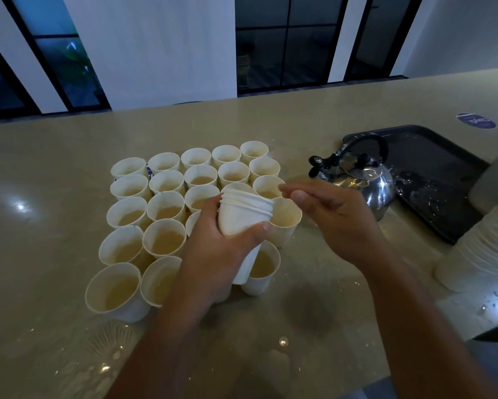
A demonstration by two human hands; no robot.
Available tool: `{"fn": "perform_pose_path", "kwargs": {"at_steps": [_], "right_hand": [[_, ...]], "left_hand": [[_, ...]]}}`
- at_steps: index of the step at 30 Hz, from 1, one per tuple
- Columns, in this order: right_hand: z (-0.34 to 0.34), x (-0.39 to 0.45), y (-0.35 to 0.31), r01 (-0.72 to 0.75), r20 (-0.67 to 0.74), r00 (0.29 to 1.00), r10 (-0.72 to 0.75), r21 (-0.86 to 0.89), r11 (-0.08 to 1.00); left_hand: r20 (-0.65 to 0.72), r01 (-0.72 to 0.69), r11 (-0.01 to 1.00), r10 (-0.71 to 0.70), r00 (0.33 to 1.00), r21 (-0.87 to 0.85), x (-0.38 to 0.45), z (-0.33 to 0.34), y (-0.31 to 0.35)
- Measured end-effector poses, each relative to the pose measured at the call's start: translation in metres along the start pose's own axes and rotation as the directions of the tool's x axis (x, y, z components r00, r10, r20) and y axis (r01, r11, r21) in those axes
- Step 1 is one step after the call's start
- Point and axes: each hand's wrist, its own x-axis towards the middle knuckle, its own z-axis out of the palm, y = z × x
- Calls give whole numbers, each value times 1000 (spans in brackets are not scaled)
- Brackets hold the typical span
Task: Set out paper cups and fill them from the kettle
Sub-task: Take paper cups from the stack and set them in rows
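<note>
On the counter (54, 156): beige, glossy, speckled surface with light glare.
Set-out cups (167, 197): white paper, tapered, rolled rims, packed in close rows; most hold pale liquid.
Nested stack (243, 218): several white cups, rims ridged together, tilted above the rows.
Left hand (213, 254): fingers and thumb curled round the stack.
Right hand (337, 217): fingers loosely bent beside the stack's rims; contact cannot be told.
Kettle (365, 180): polished domed metal, black arched handle, right of the rows.
Tray (432, 168): dark, rimmed, wet, touching the kettle's far side.
</note>
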Motion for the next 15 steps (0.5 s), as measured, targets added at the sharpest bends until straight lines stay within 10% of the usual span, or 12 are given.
{"fn": "perform_pose_path", "kwargs": {"at_steps": [7, 15], "right_hand": [[0, -5, -15, 94, 193, 978, -80, -65, 993], [-6, -6, -31, 142, 104, 986, -132, -100, 985]], "left_hand": [[50, -19, 1000, 18, 999, 19, -5, 3, 5], [106, -7, 999, 12, 994, -41, -8, 5, 19]]}}
